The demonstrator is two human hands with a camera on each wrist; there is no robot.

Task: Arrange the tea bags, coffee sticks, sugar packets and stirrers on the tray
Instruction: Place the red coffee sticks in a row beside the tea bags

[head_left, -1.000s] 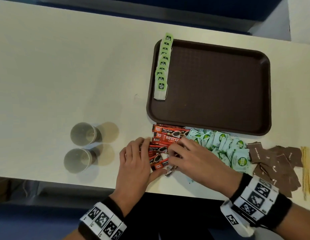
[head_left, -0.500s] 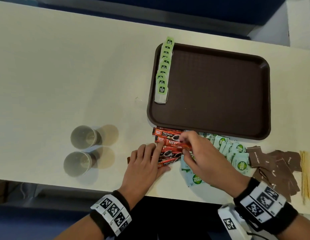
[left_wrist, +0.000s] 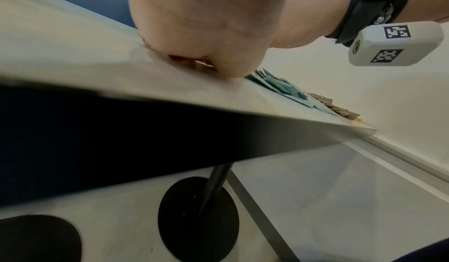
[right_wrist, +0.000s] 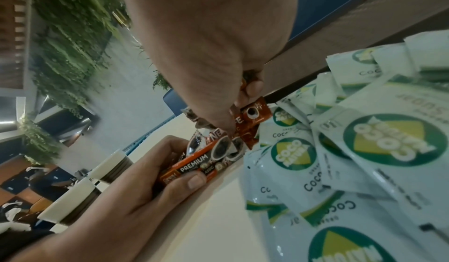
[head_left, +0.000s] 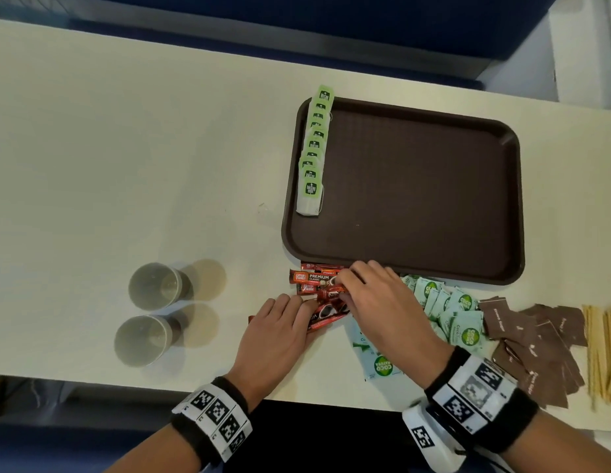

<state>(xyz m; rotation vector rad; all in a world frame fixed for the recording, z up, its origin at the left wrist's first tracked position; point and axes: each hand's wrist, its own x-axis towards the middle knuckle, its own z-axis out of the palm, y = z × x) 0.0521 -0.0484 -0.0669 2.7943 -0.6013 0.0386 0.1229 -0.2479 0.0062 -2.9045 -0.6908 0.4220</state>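
Gathering goes on at the coffee sticks (head_left: pixel 317 288): compared with 1 second ago, the right hand (head_left: pixel 375 302) has shifted up from the near end of the pile toward the tray (head_left: pixel 515 213) edge and now pinches 1 stick, while the left hand (head_left: pixel 280 332) has stayed on the lower sticks, thumb curled against them. The sticks look squared into a bundle, probably ready to lift. Tea bags (head_left: pixel 312 155) already line the tray's left rim; sugar packets (head_left: pixel 447 312) and stirrers (head_left: pixel 602 353) lie on the table (head_left: pixel 109 165).
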